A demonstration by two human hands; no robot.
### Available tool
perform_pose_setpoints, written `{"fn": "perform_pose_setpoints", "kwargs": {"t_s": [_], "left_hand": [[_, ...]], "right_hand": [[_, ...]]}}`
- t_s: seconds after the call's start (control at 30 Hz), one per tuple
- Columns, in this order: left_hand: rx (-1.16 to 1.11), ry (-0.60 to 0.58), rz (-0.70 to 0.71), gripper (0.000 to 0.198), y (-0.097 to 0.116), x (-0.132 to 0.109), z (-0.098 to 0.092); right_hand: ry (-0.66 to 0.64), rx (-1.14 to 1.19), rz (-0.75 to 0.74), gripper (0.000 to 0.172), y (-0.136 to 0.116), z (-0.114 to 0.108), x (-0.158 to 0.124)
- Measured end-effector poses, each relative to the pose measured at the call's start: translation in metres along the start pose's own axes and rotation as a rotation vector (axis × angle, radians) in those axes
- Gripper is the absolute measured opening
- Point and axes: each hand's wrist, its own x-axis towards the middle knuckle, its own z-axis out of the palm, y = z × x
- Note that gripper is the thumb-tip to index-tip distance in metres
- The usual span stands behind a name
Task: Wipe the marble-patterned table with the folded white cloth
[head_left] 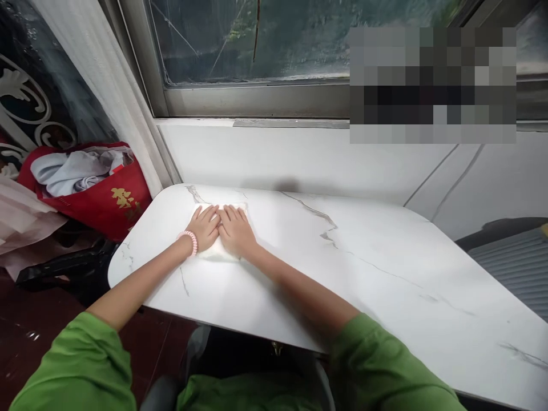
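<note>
A white cloth point(218, 251), folded into a roughly square pad, lies flat on the white marbled tabletop point(299, 251) near its left end. My left hand point(204, 227), with a pink coiled band at the wrist, rests palm down on the cloth's left part, fingers stretched out. Beside it my right hand point(235, 229) lies flat on the cloth's right part, fingers extended. The two hands touch or nearly touch at the fingertips and thumbs. Much of the cloth is hidden beneath them.
Left of the table stands a red bag point(98, 200) with pale cloth inside, next to a white curtain point(98, 74). A black bag or similar item point(72, 274) sits below it. The white wall point(265, 154) and window frame point(257, 103) border the table's far edge.
</note>
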Motion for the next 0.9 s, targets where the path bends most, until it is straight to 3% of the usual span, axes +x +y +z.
{"fn": "perform_pose_setpoints", "kwargs": {"t_s": [0.23, 0.3, 0.4, 0.6, 0.7, 0.9], "left_hand": [[0.024, 0.098, 0.054, 0.046, 0.022, -0.116, -0.007], [0.025, 0.111, 0.018, 0.046, 0.031, -0.136, -0.010], [0.011, 0.115, -0.021, 0.046, 0.037, -0.147, -0.012], [0.000, 0.048, -0.038, 0.050, 0.010, -0.120, -0.012], [0.000, 0.009, -0.067, 0.051, -0.019, -0.091, -0.012], [-0.040, 0.049, -0.089, 0.049, -0.093, -0.029, -0.007]], "right_hand": [[-0.014, 0.072, -0.118, 0.048, -0.069, -0.008, -0.078], [-0.032, 0.098, -0.161, 0.047, -0.078, -0.011, -0.089], [-0.068, 0.116, -0.187, 0.047, -0.082, -0.013, -0.093], [-0.066, 0.110, -0.188, 0.049, -0.075, -0.002, -0.060], [-0.035, 0.093, -0.171, 0.048, -0.070, 0.012, -0.024], [-0.015, 0.066, -0.125, 0.047, -0.061, 0.045, 0.064]]}}
